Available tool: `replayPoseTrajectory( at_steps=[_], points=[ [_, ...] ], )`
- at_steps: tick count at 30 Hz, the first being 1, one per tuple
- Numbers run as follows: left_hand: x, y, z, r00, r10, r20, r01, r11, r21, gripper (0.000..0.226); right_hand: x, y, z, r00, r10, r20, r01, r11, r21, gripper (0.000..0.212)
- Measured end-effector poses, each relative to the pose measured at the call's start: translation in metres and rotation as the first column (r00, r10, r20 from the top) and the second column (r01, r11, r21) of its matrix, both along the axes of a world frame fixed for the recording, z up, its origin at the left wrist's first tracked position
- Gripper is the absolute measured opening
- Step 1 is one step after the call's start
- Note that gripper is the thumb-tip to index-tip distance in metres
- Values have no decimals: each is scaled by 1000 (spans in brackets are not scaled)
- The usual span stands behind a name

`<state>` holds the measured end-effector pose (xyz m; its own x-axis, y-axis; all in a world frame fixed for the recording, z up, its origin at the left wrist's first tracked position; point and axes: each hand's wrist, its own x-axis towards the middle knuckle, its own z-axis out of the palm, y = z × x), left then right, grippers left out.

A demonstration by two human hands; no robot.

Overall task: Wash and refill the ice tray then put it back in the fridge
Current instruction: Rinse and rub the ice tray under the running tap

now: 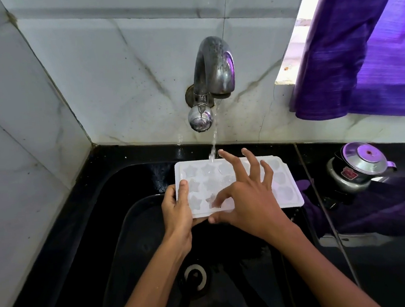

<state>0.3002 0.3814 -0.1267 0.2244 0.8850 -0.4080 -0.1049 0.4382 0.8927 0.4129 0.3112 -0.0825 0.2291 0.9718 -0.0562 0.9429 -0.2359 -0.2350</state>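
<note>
A white ice tray (284, 187) with star and heart shaped cells is held level over the black sink (120, 230). My left hand (177, 212) grips the tray's left end, thumb on top. My right hand (247, 196) lies over the tray's middle with fingers spread; its index finger dips into a front cell and its thumb touches the tray's front edge. Water runs from the steel tap (213, 70) in a thin stream (213, 140) onto the tray's back edge.
The sink drain (196, 277) is below my arms. A steel pressure cooker (358, 168) stands on the black counter (392, 258) to the right. A purple curtain (360, 51) hangs by the window at upper right. Tiled walls close the back and left.
</note>
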Motion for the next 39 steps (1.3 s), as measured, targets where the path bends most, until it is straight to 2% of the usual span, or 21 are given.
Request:
replayPoseTrajectory(
  at_steps=[3, 6, 8, 23, 26, 31, 36, 39],
  points=[
    [-5, -3, 0, 1000, 1, -4, -1, 1000, -8, 21, 2, -1, 1, 997, -7, -79, 11, 999, 46, 42],
    [-10, -9, -4, 1000, -20, -12, 20, 1000, -11, 25, 1, 4, 1, 974, -28, -226, 46, 996, 76, 47],
    [-12, -13, -6, 999, -34, -10, 34, 999, -18, 25, 2, 9, -1, 965, -53, -257, 75, 994, 79, 47],
    [-10, -29, -13, 996, -88, -27, 87, 995, -38, 26, 0, 30, -8, 999, 46, 5, -45, 992, -114, 45],
    [-8, -28, -11, 996, -92, -14, 91, 994, -52, 25, 0, 33, -5, 999, 42, 31, -40, 996, -78, 43],
    [-6, -23, -7, 996, -88, -16, 88, 995, -42, 27, 3, 38, -1, 998, -13, 55, 7, 995, 104, 41],
    [-2, -20, -4, 996, -90, -14, 90, 996, -21, 29, 2, 43, 3, 997, 7, 72, -3, 999, -51, 44],
    [-2, -20, -5, 996, -89, -29, 89, 996, -16, 31, 4, 46, 6, 998, -7, 61, 8, 1000, -15, 41]
  ],
)
